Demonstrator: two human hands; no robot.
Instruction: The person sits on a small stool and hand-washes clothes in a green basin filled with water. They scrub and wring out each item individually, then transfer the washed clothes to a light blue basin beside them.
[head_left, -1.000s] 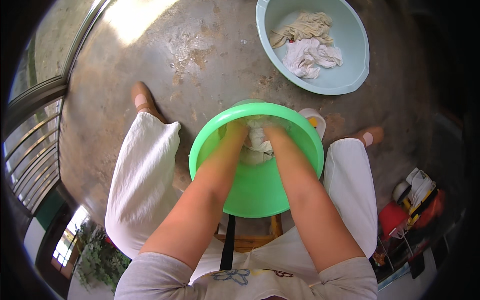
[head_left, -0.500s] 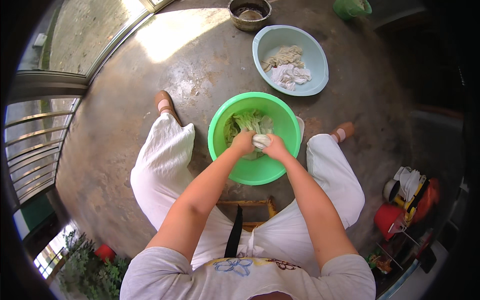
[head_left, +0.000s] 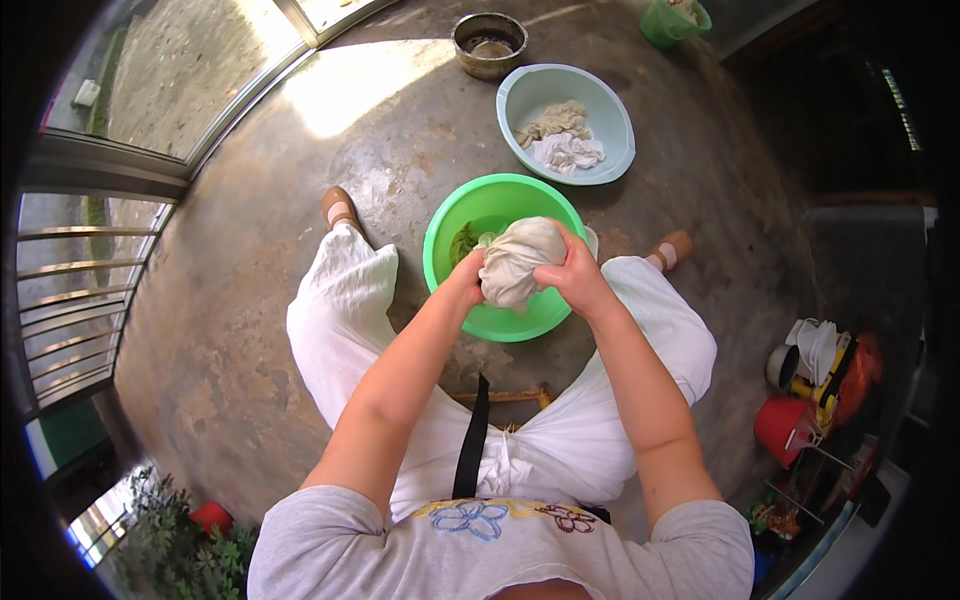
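Note:
Above a bright green basin (head_left: 505,327), both my hands hold a bunched, wet-looking off-white cloth (head_left: 522,262). My left hand (head_left: 468,280) grips its left side, the fingers partly hidden behind it. My right hand (head_left: 577,270) is closed round the right side, thumb in front. Inside the basin, between my spread knees, a greenish bit of cloth (head_left: 463,243) shows in the liquid; the held cloth hides the rest. Beyond it stands a pale blue basin (head_left: 617,125) with a beige cloth (head_left: 556,122) and a white cloth (head_left: 568,152) crumpled in it.
A metal pot (head_left: 489,64) stands past the pale blue basin, and a green bucket (head_left: 672,24) is at the far right. To the right are a red container (head_left: 780,430) and mixed items. A leafy plant (head_left: 185,540) is at lower left, and a barred window (head_left: 90,265) at left.
Both hands have risen out of the green basin with the cloth, which was squeezed tight between them and is now a larger, looser bundle. The view has shifted slightly.

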